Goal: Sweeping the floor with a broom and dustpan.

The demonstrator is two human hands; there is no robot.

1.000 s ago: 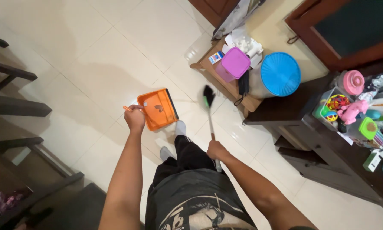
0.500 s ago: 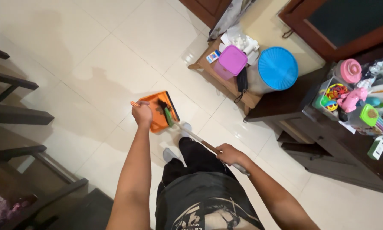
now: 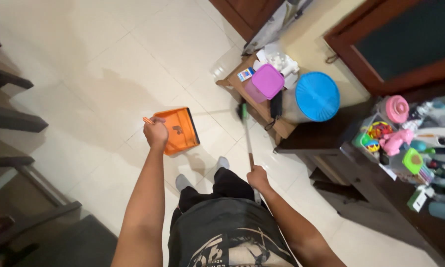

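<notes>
The left hand (image 3: 155,132) grips the orange dustpan (image 3: 181,130), which holds some dark debris (image 3: 177,130); the right hand (image 3: 257,177) is closed around the broom (image 3: 246,133).

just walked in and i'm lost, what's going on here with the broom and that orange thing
A person stands on a tiled floor, seen from above. Their left hand grips the handle of an orange dustpan, which has a few dark bits of dirt in it. Their right hand holds a broom by its stick, the dark bristles out ahead near a low wooden stool, apart from the dustpan. The stool carries a purple-lidded box and a blue-lidded tub.
</notes>
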